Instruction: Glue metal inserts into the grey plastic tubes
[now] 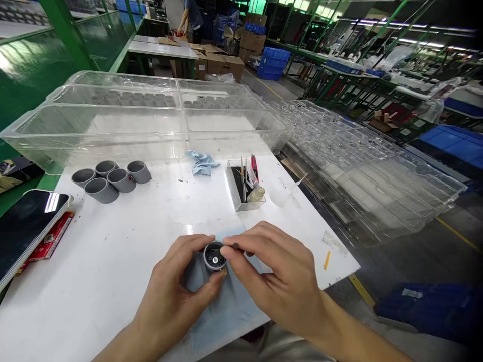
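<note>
At the front of the white table, my left hand (177, 281) is closed around a small grey cylindrical cup (206, 264), its open top towards me. Inside the cup is a dark base with a bright round centre and small holes. My right hand (281, 266) is closed in a pinch at the cup's right rim. A thin dark object (236, 246) shows between its thumb and forefinger; most of it is hidden by the fingers. Beneath both hands lies a light blue cloth (222, 314). Several similar grey cups (101, 191) stand at the table's left.
A clear box (245, 205) of tools and a small bottle stands beyond my hands, near a crumpled blue cloth (203, 163). Large clear trays (143, 134) line the back; more trays (377, 166) lie right. A phone (30, 226) sits left. A person (193, 20) stands far off.
</note>
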The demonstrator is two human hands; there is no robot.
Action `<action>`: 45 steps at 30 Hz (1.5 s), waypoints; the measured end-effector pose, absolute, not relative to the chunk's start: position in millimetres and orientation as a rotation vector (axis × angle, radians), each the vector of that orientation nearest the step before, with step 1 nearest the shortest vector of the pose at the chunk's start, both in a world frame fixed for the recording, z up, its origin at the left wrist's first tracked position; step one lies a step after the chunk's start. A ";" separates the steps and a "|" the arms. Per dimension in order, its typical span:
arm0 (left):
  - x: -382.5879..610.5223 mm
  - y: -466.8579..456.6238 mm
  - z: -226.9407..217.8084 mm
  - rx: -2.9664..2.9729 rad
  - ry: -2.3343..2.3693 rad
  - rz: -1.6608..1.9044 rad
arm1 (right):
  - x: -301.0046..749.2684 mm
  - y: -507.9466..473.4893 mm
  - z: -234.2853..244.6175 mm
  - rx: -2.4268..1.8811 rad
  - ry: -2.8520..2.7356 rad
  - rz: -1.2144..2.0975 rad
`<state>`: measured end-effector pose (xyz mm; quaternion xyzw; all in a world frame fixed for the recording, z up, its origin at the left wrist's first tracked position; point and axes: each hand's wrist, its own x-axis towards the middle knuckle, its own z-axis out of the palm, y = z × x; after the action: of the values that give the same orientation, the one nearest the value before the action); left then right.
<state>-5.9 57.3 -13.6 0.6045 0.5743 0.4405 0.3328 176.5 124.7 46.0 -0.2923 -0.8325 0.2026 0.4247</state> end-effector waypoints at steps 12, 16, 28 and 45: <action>-7.2 56.0 -15.2 1.619 1.510 1.142 | 186.2 124.6 45.5 -0.735 -2.168 0.287; -6.1 56.9 -14.8 1.649 1.510 1.134 | 184.9 121.3 48.6 -0.740 -2.180 0.285; -4.9 54.2 -11.8 1.737 1.459 1.136 | 227.4 164.6 85.8 -0.944 -1.853 -0.141; -1.4 51.6 -12.4 1.915 1.362 1.166 | 226.3 154.9 88.1 -1.064 -1.825 -0.079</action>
<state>-1.4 51.6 -12.4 0.7056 0.5018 0.4297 0.2563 226.3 154.9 88.1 -0.4384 -0.7518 -0.0327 0.4914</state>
